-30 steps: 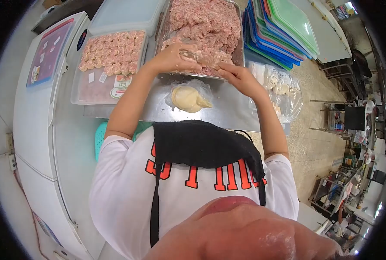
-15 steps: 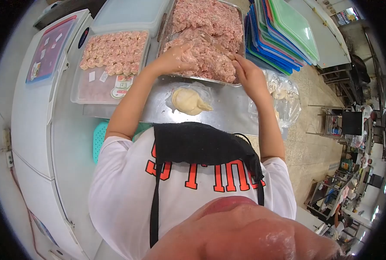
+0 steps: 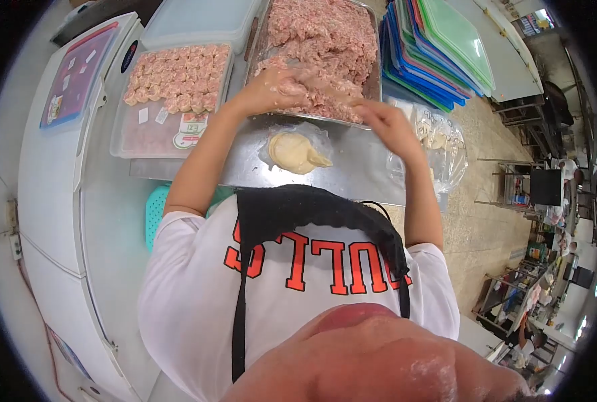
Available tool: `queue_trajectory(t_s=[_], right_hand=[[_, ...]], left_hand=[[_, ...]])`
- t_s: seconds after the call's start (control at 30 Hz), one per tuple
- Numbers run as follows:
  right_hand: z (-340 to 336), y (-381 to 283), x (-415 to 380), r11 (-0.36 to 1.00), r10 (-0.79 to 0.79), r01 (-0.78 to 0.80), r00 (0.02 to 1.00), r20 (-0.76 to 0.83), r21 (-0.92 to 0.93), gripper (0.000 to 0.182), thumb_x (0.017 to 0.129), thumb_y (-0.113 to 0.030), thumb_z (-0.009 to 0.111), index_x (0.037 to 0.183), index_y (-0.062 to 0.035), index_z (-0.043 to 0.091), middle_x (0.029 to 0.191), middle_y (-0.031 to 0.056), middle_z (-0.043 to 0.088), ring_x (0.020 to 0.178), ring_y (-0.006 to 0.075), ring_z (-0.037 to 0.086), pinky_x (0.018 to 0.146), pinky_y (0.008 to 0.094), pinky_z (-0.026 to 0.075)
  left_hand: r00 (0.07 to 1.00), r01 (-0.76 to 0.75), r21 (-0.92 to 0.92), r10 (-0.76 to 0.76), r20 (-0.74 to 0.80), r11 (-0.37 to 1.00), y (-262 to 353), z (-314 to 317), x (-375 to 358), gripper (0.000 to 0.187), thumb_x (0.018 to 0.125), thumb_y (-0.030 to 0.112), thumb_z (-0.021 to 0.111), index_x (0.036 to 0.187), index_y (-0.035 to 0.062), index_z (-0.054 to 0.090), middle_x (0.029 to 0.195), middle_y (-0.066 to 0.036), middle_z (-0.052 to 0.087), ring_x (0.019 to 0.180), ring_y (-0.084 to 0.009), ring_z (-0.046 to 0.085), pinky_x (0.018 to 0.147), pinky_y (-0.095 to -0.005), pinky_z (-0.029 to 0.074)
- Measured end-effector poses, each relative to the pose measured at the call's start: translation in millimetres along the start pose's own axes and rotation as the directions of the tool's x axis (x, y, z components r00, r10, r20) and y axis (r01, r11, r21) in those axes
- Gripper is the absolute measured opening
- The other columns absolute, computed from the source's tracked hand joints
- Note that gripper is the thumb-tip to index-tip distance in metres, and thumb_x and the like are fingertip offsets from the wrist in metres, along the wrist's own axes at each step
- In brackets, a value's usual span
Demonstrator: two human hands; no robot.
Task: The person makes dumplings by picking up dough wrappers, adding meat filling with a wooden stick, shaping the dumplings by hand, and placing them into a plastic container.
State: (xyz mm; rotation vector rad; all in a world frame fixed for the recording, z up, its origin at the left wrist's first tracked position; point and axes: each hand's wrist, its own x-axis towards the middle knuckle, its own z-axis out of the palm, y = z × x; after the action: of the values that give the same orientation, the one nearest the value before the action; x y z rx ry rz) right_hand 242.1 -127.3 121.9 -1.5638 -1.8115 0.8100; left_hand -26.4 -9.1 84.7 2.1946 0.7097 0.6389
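Observation:
A large metal tray (image 3: 381, 70) of pink minced meat (image 3: 318, 33) lies in front of me. My left hand (image 3: 271, 92) is over its near left part, fingers curled and smeared with meat; what they hold, if anything, I cannot make out. My right hand (image 3: 387, 126), at the tray's near right edge, grips a flat spatula-like tool (image 3: 335, 88). The tool is blurred and points toward my left hand across the meat. Closer to me, a pale stack of round dough wrappers (image 3: 291, 153) sits on plastic on the metal table (image 3: 238, 167), one edge folded out to the right.
Left of the meat, a plastic container (image 3: 127, 144) bears rows of meat dumplings (image 3: 177, 77). Stacked coloured lids (image 3: 439, 53) stand at the right, above a clear bag (image 3: 439, 144) with pale contents. A white fridge (image 3: 50, 201) is far left; a turquoise basket (image 3: 154, 208) sits below the table.
My right hand has moved slightly right and toward me with the tool, whose blade has swung down nearer my left hand. My left hand stays nearly in place.

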Motion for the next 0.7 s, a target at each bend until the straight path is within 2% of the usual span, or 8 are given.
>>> queue_trajectory(t_s=[0.13, 0.2, 0.23, 0.33, 0.4, 0.53, 0.6, 0.7], right_hand=[[8.8, 0.9, 6.6, 0.995, 0.066, -0.046, 0.974, 0.217, -0.093, 0.033, 0.095, -0.024, 0.056, 0.118, -0.0008, 0.061, 0.102, 0.0119, 0.068, 0.089, 0.0168, 0.062, 0.081, 0.0306, 0.047], [-10.7, -1.1, 13.3, 0.932, -0.157, 0.198, 0.975, 0.157, -0.303, 0.030, 0.093, -0.022, 0.058, 0.116, -0.0043, 0.063, 0.100, 0.0139, 0.068, 0.089, 0.0253, 0.064, 0.079, 0.0328, 0.049], [-16.2, -23.3, 9.9, 0.872, -0.082, 0.118, 0.992, 0.096, -0.475, 0.027, 0.091, -0.022, 0.059, 0.113, -0.0067, 0.065, 0.098, 0.0153, 0.066, 0.088, 0.0321, 0.062, 0.076, 0.0349, 0.049], [1.0, -25.9, 3.7, 0.887, -0.237, 0.230, 0.971, 0.031, -0.400, 0.025, 0.091, -0.023, 0.059, 0.110, -0.0079, 0.066, 0.095, 0.0151, 0.066, 0.086, 0.0330, 0.062, 0.075, 0.0361, 0.050], [4.0, -21.7, 6.7, 0.862, -0.240, 0.223, 0.971, 0.021, -0.455, 0.024, 0.091, -0.022, 0.059, 0.109, -0.0082, 0.066, 0.095, 0.0151, 0.066, 0.086, 0.0331, 0.062, 0.076, 0.0372, 0.050], [-30.7, -24.9, 13.3, 0.929, -0.153, 0.145, 0.988, 0.003, -0.340, 0.025, 0.092, -0.023, 0.058, 0.109, -0.0055, 0.066, 0.101, 0.0171, 0.066, 0.091, 0.0321, 0.064, 0.080, 0.0334, 0.050], [-35.6, -26.3, 11.1, 0.971, -0.143, 0.127, 0.987, -0.068, -0.203, 0.027, 0.093, -0.024, 0.058, 0.109, -0.0042, 0.065, 0.104, 0.0180, 0.066, 0.093, 0.0319, 0.064, 0.082, 0.0322, 0.050], [-19.9, -32.3, 6.3, 0.976, -0.170, 0.170, 0.985, 0.010, -0.138, 0.029, 0.093, -0.023, 0.058, 0.111, -0.0014, 0.064, 0.106, 0.0174, 0.066, 0.095, 0.0275, 0.065, 0.083, 0.0305, 0.049]], left_hand=[[0.988, -0.057, -0.001, 0.057, 0.144, 0.998, 2.6, -3.3, 6.7, 0.048, 0.072, 0.030, 0.078, 0.108, 0.0027, 0.063, 0.106, -0.011, 0.065, 0.100, -0.0246, 0.059, 0.091, -0.0346, 0.044], [1.000, 0.011, -0.118, -0.010, 0.008, 0.993, -14.5, 12.0, 1.1, 0.044, 0.073, 0.030, 0.078, 0.102, 0.0025, 0.062, 0.098, -0.009, 0.064, 0.091, -0.0215, 0.059, 0.084, -0.0326, 0.047], [1.000, 0.015, -0.114, -0.014, 0.003, 0.993, -15.8, 11.5, 1.2, 0.044, 0.073, 0.030, 0.078, 0.102, 0.0025, 0.062, 0.098, -0.009, 0.064, 0.091, -0.0215, 0.059, 0.084, -0.0326, 0.047], [0.996, 0.079, -0.103, -0.083, -0.036, 0.992, -22.1, 11.2, 3.4, 0.043, 0.074, 0.029, 0.078, 0.104, 0.0030, 0.061, 0.100, -0.008, 0.063, 0.092, -0.0179, 0.059, 0.083, -0.0310, 0.047], [1.000, 0.025, 0.129, -0.022, -0.018, 0.991, -34.4, 11.6, 3.8, 0.070, 0.070, 0.046, 0.078, 0.121, 0.0029, 0.058, 0.125, -0.020, 0.056, 0.116, -0.0319, 0.053, 0.098, -0.0393, 0.041], [0.983, 0.124, -0.011, -0.125, -0.132, 0.992, -24.9, 7.5, -7.0, 0.069, 0.071, 0.046, 0.077, 0.123, 0.0053, 0.057, 0.130, -0.020, 0.052, 0.121, -0.0341, 0.049, 0.102, -0.0399, 0.039], [0.997, -0.018, -0.212, 0.003, -0.074, 0.977, 3.3, -4.5, -6.6, 0.066, 0.073, 0.045, 0.077, 0.123, 0.0076, 0.058, 0.130, -0.020, 0.053, 0.121, -0.0343, 0.049, 0.102, -0.0395, 0.038], [0.989, 0.084, -0.051, -0.089, -0.114, 0.995, -3.2, -0.3, -6.4, 0.055, 0.072, 0.031, 0.079, 0.116, 0.0047, 0.061, 0.120, -0.014, 0.061, 0.116, -0.0265, 0.053, 0.101, -0.0339, 0.037]])
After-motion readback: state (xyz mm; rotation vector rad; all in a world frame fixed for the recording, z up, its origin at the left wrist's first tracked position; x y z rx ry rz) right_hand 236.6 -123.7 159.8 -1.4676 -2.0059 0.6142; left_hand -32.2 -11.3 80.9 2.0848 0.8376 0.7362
